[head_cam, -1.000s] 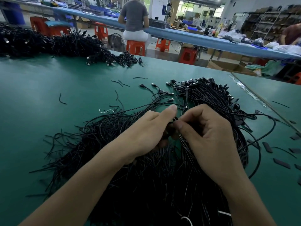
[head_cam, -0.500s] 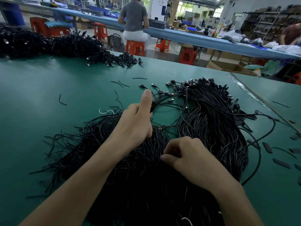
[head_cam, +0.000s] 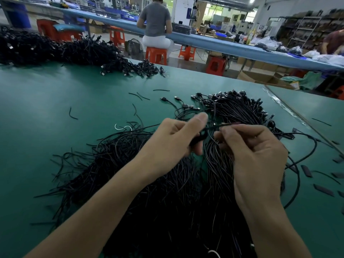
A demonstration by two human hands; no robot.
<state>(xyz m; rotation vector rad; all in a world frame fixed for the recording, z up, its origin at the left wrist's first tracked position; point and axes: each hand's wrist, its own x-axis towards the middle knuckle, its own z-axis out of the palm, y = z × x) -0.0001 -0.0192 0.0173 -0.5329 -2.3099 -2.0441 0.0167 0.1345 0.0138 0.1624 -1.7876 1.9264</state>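
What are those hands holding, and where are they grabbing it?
A thin black cable above the pile: the right hand pinches it near its tip, the left hand grips it just alongside.

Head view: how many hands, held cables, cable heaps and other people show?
Hands: 2, left hand and right hand
Held cable: 1
Cable heaps: 2, near heap and far heap
Other people: 2, seated person and person at right edge
Total: 7

No text, label, brand or number is legible anywhere.
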